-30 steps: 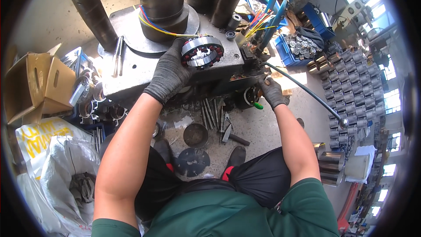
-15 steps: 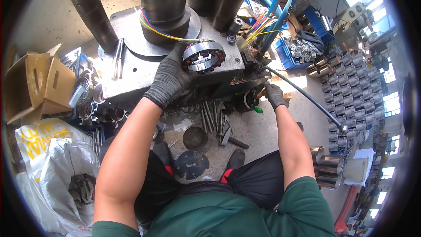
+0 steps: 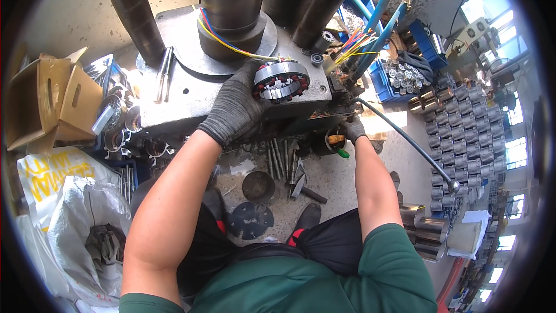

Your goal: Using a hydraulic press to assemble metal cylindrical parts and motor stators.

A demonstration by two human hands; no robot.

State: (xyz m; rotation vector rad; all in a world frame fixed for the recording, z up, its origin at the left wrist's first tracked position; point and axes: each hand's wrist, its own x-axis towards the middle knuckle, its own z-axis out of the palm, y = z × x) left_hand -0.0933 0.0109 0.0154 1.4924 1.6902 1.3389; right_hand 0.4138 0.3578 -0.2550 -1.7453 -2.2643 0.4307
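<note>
My left hand point(image 3: 236, 103), in a dark grey knitted glove, grips a motor stator point(image 3: 281, 81), a silver ring with red and white parts inside. Red, blue and yellow lead wires point(image 3: 229, 46) run from its top toward the press column. The stator is held over the front edge of the steel press table point(image 3: 191, 104). My gloved right hand point(image 3: 354, 130) reaches low at the table's right front corner, beside a dark can point(image 3: 322, 142) with an orange handle point(image 3: 335, 138) and a green handle point(image 3: 343, 153). Its fingers are mostly hidden.
Two metal rods point(image 3: 164, 75) lie on the table's left. A lever with a ball end point(image 3: 453, 186) slants out at right. On the floor are a hammer point(image 3: 314, 195) and steel rods point(image 3: 276, 159). Stacked metal cylinders point(image 3: 463, 139) stand at right, a cardboard box point(image 3: 55, 101) at left.
The view has shifted, so the press and table sit further right. My right hand has moved slightly left, closer to the can. My left hand still holds the stator, now tilted a little differently.
</note>
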